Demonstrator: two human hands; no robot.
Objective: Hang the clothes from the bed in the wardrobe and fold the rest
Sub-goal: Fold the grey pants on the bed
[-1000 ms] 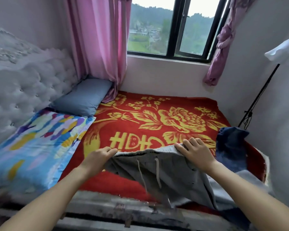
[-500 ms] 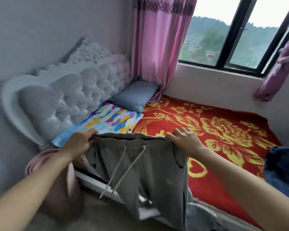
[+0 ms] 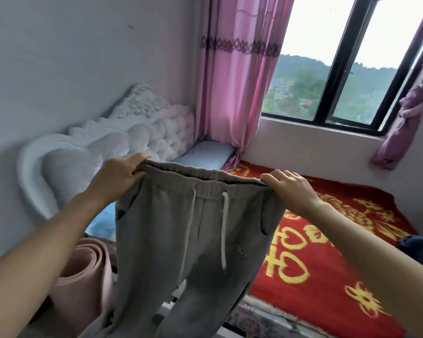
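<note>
Item: grey sweatpants [image 3: 181, 240], soft jersey, elastic waistband stretched flat, two pale drawstrings hanging down the front, slanted side pockets, small oval badge on the leg nearer the right hand.
Position: held up in the air at the bedside, waistband level, legs hanging straight down in front of the bed [image 3: 327, 252].
Hidden or cut off: both leg ends run past the lower frame edge; the back of the garment is not visible; the badge is too small to read.
Left hand [image 3: 117, 176]: fingers curled over one end of the waistband, gripping it.
Right hand [image 3: 288, 189]: fingers curled over the other end, gripping it; the hands are well apart.
Bedding: red blanket with a yellow floral pattern; grey pillow [image 3: 205, 154] by the white tufted headboard [image 3: 108, 147].
Other clothing: dark blue garment [image 3: 420, 250] at the right edge, partly cut off.
Beside bed: rolled pink mat [image 3: 83, 284], partly behind the left forearm.
Backdrop: pink curtain [image 3: 232, 81], black-framed window [image 3: 340, 69].
</note>
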